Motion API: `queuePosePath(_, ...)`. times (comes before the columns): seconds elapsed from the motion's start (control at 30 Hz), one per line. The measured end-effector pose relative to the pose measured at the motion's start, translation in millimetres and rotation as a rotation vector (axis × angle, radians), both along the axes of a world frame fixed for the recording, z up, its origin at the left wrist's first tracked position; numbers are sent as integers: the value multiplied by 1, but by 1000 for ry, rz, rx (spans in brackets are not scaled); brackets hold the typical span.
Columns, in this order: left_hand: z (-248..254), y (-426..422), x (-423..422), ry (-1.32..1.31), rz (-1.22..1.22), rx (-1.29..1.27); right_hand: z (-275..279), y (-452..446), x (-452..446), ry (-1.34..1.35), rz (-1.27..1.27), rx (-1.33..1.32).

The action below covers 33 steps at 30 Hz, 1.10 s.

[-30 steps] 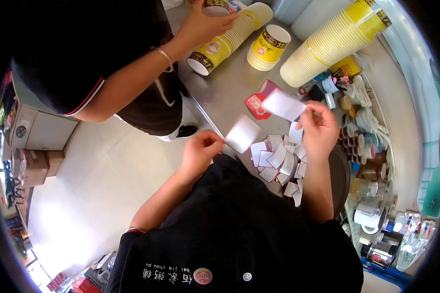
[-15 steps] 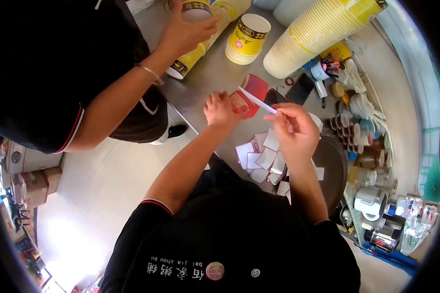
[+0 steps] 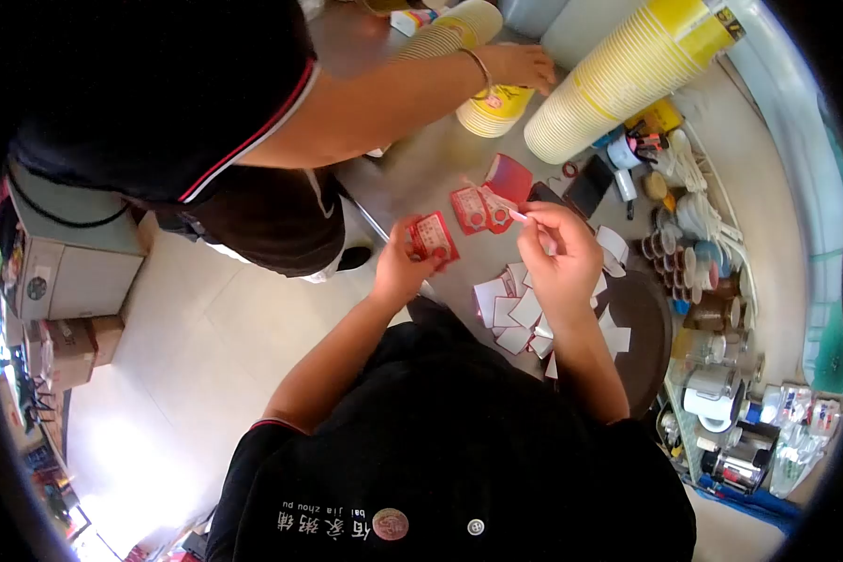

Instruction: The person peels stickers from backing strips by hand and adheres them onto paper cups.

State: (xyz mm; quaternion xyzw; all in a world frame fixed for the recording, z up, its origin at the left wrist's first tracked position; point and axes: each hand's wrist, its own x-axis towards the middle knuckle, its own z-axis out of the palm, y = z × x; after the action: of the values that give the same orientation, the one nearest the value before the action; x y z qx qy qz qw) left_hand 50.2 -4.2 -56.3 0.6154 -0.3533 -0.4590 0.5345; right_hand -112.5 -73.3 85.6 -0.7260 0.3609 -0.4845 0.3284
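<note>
**One red card (image 3: 433, 240) in hand, many pale ones loose**

Your left hand (image 3: 395, 274) pinched the red card; your right hand (image 3: 564, 262) pinched a blurred card (image 3: 518, 215), probably edge-on. Beyond, a few red-printed cards (image 3: 469, 210) lay on the table (image 3: 421, 173); nearer you, many white-sided cards (image 3: 512, 339) lay scattered.

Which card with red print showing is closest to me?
The red card in your left hand; the other red-print cards lie farther forward on the metal table.

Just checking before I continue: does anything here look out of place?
White-faced cards lie scattered beside the right hand, some on a dark round surface, rather than neatly stacked. No spill shows.
</note>
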Motion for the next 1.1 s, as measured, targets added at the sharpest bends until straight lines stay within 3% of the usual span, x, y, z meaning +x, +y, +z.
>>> queuePosePath(0.03,18,10,1,181,-73,65,0,0,2,9,4,-37)
queuePosePath(0.33,66,73,14,221,10,24,8,12,22,61,83,-166)
queuePosePath(0.5,68,89,11,296,34,-48,25,23,35,62,147,-234)
queuePosePath(0.6,70,93,8,316,30,-5,35,27,39,173,194,-438)
queuePosePath(0.67,69,95,5,462,24,-86,40,30,41,184,210,-451)
queuePosePath(0.83,79,98,4,452,51,-146,41,31,39,185,266,-542)
queuePosePath(0.9,90,101,6,441,74,-158,29,39,36,66,279,-190)
queuePosePath(0.93,96,102,7,446,44,-159,23,44,34,70,286,-188)
queuePosePath(1.0,108,106,6,431,19,-180,13,54,33,315,316,116)
queuePosePath(1.03,112,107,6,436,25,-181,9,59,34,321,321,116)
queuePosePath(1.1,118,110,4,386,-19,-163,4,67,37,-177,633,747)
